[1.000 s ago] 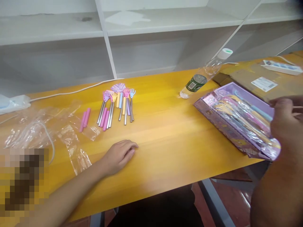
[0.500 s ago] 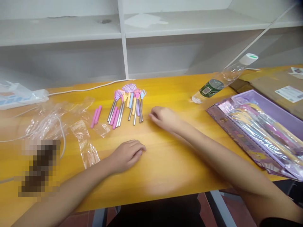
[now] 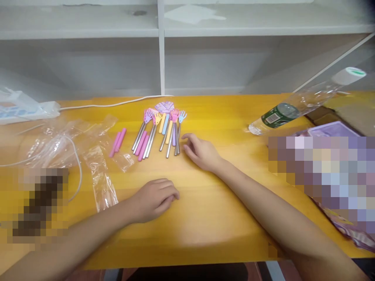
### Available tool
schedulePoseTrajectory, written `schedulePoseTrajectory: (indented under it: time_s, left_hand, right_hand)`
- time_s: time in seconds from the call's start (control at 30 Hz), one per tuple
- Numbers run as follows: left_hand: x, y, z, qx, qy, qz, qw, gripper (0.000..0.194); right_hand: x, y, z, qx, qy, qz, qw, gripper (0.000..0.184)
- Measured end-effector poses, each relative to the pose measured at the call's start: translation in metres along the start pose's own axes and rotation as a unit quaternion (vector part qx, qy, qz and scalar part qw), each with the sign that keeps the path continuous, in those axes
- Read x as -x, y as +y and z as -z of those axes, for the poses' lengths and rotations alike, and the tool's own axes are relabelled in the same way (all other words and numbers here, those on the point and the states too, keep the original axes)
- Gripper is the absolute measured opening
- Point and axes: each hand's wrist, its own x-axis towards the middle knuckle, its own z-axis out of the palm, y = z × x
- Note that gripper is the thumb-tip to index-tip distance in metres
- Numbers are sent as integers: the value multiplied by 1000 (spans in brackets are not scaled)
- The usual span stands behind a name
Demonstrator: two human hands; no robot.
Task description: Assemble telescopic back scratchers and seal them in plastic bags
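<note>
Back scratchers with small hand-shaped heads lie in the middle of the table: a purple one [image 3: 148,115], a yellow one [image 3: 157,118], a pink one [image 3: 174,114] and a blue one [image 3: 182,116], all with metal rods. Among them are pink grip tubes [image 3: 142,146] and yellow, blue and purple ones. My right hand [image 3: 202,152] rests just right of the rods, fingers curved, thumb apart, holding nothing. Nearer the front edge, my left hand [image 3: 156,199] lies on the table, loosely bent and holding nothing visible; its palm is hidden. Purple cards [image 3: 164,107] lie behind the heads.
Two pink tubes [image 3: 118,142] lie left of the group, beside clear plastic wrappers [image 3: 102,179]. A white power strip [image 3: 43,111] and cable are at the far left. A tilted water bottle [image 3: 281,115] and a purple box [image 3: 336,129], partly pixelated, are at the right.
The view has shifted, so the bottle and box sit farther right. My right hand has moved slightly closer to the rods, with its thumb and fingers a little farther apart. My left hand stays nearly still.
</note>
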Motion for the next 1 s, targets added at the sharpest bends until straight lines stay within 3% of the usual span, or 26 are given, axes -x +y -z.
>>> schedulePoseTrajectory:
  time_s: [0.17, 0.37, 0.53, 0.7, 0.87, 1.0]
  left_hand:
    - [-1, 3, 3, -5, -4, -3, 1000, 23]
    - [-1, 4, 5, -6, -10, -3, 1000, 24]
    - [-1, 3, 5, -4, -9, -6, 1000, 24]
    - [0, 3, 4, 0, -11, -4, 1000, 24]
    - [0, 2, 3, 0, -9, -5, 1000, 24]
    - [0, 1, 2, -2, -10, -7, 1000, 24]
  right_hand:
    - [1, -1, 1, -25, -19, 92, 995, 31]
    - [1, -5, -1, -58, -5, 42, 997, 10]
    - [0, -4, -4, -145, 71, 5, 987, 2]
    - [-1, 0, -9, -229, 176, -40, 957, 7]
    - [-1, 2, -14, -312, 231, -125, 913, 18]
    - [-3, 2, -15, -359, 278, -148, 879, 29]
